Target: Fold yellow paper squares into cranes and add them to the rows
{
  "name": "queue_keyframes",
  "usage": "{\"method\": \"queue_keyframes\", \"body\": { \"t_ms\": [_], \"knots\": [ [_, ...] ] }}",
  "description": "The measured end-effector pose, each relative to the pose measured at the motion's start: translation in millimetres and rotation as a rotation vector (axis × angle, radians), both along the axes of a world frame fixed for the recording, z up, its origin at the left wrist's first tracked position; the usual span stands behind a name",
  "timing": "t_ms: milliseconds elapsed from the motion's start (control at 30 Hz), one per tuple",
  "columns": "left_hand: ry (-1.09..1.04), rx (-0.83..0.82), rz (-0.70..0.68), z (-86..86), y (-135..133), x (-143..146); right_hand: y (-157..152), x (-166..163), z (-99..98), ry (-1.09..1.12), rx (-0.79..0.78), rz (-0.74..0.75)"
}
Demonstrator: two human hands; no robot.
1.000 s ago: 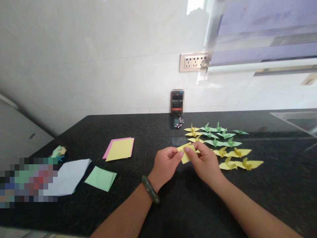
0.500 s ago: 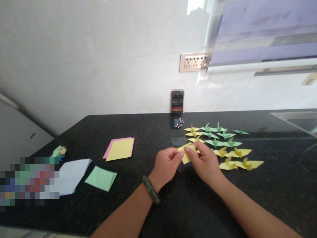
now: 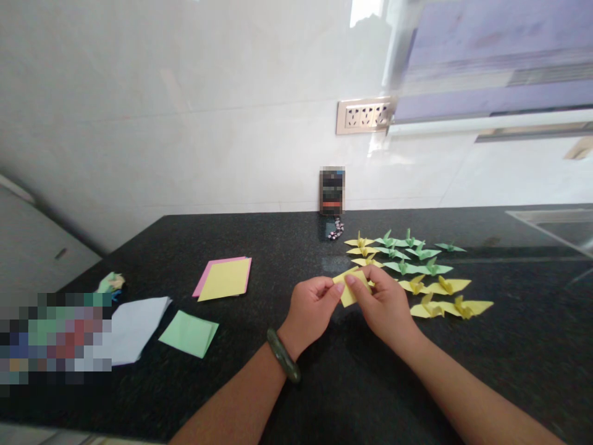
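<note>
Pale wall (image 3: 241,142) ahead, well beyond my hands; dark speckled counter (image 3: 287,238) running beneath and to both sides of them. My left hand (image 3: 312,309) and right hand (image 3: 386,303) are together in front of me, thumb tips nearly meeting. Behind and right of the right hand: rows of folded paper cranes, yellow ones (image 3: 445,285) nearer, green ones (image 3: 404,266) farther off. Some sit partly hidden by my fingers (touching or not, I cannot tell). This is the crowded side: an outward swing of the right hand could sweep the nearest cranes askew, their wings being light and loose on a smooth top. Well left of the left hand, white sheets (image 3: 136,330); between, a green folded paper (image 3: 188,334), and beyond it a pink-and-yellow stack (image 3: 225,281), edges uneven. A draught or a dragged forearm might scatter these. Stone-like bangle (image 3: 283,356) on my left wrist; it could knock the counter if the wrist dropped. Between both hands, pinched under the thumbs: the small folded yellow paper (image 3: 351,298). Main worry here: thumbs pressing unequally would let the layers slip, and the crease would set crooked. Smallest: a beaded strap (image 3: 337,230), beyond my fingertips.
</note>
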State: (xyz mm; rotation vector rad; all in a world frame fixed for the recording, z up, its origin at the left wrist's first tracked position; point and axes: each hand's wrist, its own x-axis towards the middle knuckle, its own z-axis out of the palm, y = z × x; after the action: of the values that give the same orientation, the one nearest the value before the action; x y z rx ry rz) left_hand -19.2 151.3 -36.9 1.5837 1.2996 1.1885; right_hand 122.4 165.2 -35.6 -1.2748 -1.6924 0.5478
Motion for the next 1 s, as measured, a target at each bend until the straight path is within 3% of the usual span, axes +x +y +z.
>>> {"method": "queue_keyframes", "body": {
  "t_ms": [367,633,733,1000],
  "knots": [
    [0.004,0.007,0.001,3.7,-1.9,-0.3,-0.7,-0.6,-0.2,0.042,-0.026,0.016],
    [-0.006,0.029,0.002,1.8,-0.2,-1.9,4.9,-3.9,1.5,0.577,-0.256,0.168],
    [0.000,0.035,0.012,0.8,0.7,-2.4,5.2,-2.7,4.3,0.570,-0.326,0.209],
    [0.010,0.034,0.011,0.3,1.0,-3.0,5.6,0.2,3.1,0.596,-0.328,0.195]
  ]
}}
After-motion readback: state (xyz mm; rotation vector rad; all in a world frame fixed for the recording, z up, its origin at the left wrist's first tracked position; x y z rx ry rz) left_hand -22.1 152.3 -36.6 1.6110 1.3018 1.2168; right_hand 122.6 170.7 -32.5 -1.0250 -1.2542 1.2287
